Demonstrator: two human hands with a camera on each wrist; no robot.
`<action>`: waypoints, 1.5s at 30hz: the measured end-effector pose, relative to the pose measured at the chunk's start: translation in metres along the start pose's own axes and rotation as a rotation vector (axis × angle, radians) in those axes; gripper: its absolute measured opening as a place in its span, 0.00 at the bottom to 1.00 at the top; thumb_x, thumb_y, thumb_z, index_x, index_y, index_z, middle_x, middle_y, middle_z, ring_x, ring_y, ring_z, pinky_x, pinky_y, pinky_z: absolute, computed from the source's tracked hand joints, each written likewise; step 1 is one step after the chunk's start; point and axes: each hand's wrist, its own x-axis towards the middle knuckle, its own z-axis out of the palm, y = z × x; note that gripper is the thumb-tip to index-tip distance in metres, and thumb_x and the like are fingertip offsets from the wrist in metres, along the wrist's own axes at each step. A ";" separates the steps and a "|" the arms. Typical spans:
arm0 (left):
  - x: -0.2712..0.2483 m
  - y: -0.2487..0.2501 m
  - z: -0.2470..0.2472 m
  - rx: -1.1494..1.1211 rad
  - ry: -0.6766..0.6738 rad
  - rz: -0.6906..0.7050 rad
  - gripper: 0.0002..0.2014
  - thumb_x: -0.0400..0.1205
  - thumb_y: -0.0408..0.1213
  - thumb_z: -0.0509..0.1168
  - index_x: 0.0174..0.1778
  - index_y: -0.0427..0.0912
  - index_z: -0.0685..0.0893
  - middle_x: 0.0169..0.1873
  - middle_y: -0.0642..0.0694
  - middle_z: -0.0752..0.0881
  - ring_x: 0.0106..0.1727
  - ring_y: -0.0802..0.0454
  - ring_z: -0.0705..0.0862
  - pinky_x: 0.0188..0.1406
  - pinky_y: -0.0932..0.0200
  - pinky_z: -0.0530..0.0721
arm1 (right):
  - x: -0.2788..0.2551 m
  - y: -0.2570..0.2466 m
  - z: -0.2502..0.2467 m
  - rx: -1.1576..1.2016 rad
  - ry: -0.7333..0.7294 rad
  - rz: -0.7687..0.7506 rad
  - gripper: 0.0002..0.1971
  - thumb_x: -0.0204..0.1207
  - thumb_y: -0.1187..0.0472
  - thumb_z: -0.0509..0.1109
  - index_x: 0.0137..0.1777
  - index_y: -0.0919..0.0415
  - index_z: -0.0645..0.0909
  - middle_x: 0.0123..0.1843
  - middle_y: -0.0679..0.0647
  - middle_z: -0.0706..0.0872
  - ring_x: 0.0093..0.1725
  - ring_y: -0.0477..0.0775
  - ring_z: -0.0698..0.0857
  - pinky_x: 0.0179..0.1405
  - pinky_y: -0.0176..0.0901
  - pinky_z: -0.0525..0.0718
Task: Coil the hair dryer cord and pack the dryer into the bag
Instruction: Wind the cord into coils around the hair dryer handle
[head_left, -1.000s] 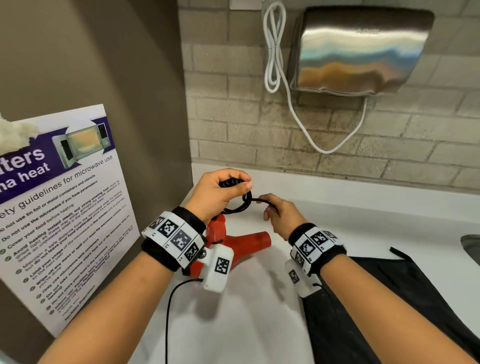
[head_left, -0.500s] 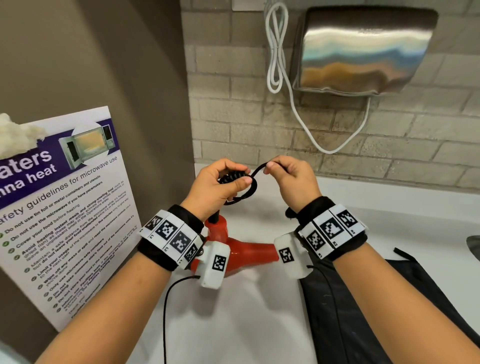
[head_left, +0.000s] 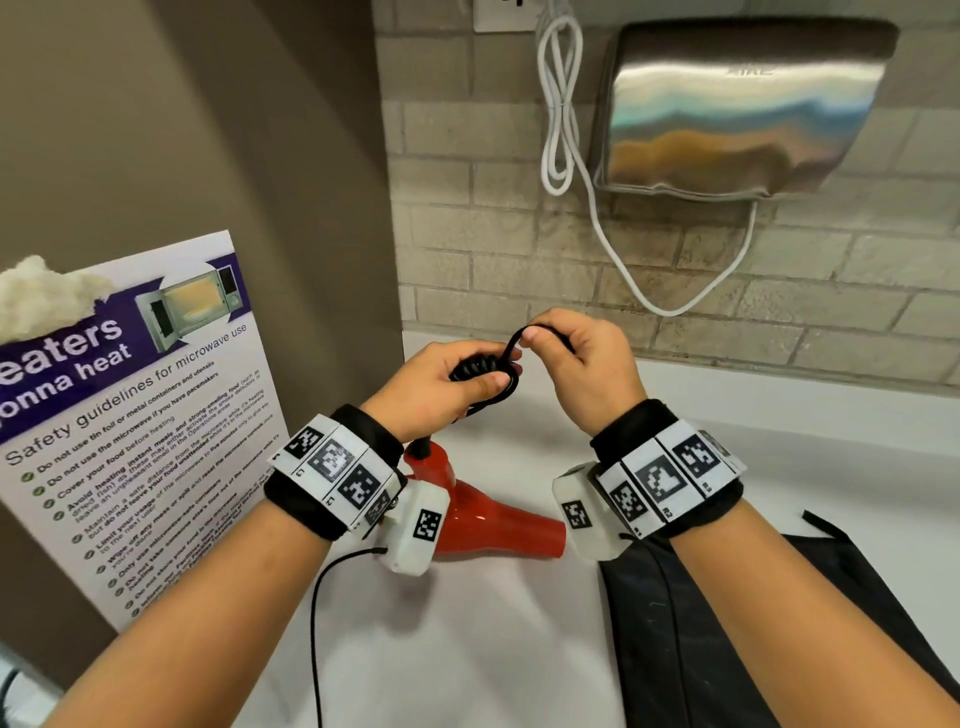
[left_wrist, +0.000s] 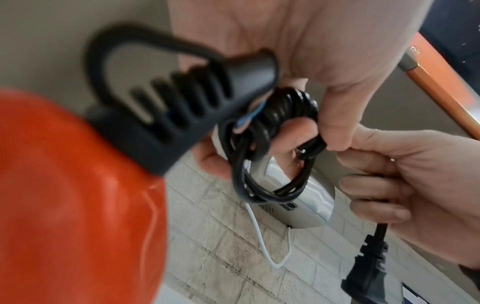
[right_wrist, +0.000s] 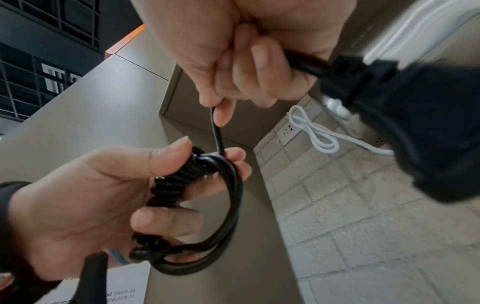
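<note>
The coiling step looks nearly done; packing has not begun. Taking the red hair dryer (head_left: 483, 512) as landmark: nearest the viewer, to its right, the black bag (head_left: 727, 623) lies flat and limp on the white countertop (head_left: 467, 649), a matte fabric with its mouth unopened as far as can be seen. The dryer itself, smooth glossy plastic with a tapered nozzle pointing toward the bag, sits just below the left wrist; whether it rests on the counter or hangs from its cord cannot be told. Just above it, the left hand (head_left: 441, 384) curls thumb and fingers around the bundled black cord (right_wrist: 221, 195), round rubbery loops cinched by tight wraps. Beside that, the right hand (head_left: 582, 364) pinches the cord's free tail between thumb and forefinger, with the blocky moulded plug (left_wrist: 369, 267) hanging below its curled fingers. The next move probably calls for tucking that short tail under a wrap, keeping tension so the loops hold. Farthest behind the dryer, a brushed steel hand dryer (head_left: 737, 114) hangs on the brick-tiled wall.
</note>
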 end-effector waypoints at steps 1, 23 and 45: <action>0.001 0.000 0.002 0.008 0.019 -0.003 0.12 0.81 0.32 0.63 0.60 0.45 0.82 0.31 0.63 0.84 0.25 0.72 0.78 0.26 0.79 0.72 | 0.001 0.001 -0.002 0.005 -0.007 -0.004 0.08 0.78 0.63 0.65 0.40 0.59 0.84 0.29 0.39 0.80 0.31 0.34 0.79 0.34 0.23 0.73; 0.028 -0.016 0.001 -0.248 0.458 -0.206 0.11 0.83 0.35 0.61 0.58 0.38 0.82 0.29 0.50 0.76 0.15 0.61 0.67 0.23 0.69 0.75 | -0.013 0.045 -0.008 -0.070 -0.327 0.282 0.13 0.76 0.73 0.63 0.36 0.55 0.77 0.47 0.59 0.77 0.34 0.47 0.80 0.35 0.28 0.81; 0.028 -0.016 -0.007 -0.272 0.294 -0.241 0.10 0.84 0.39 0.58 0.55 0.48 0.83 0.37 0.51 0.81 0.16 0.61 0.67 0.16 0.71 0.67 | 0.010 0.025 0.047 -0.055 -0.039 0.096 0.05 0.72 0.66 0.72 0.43 0.66 0.78 0.40 0.51 0.77 0.33 0.36 0.72 0.36 0.17 0.71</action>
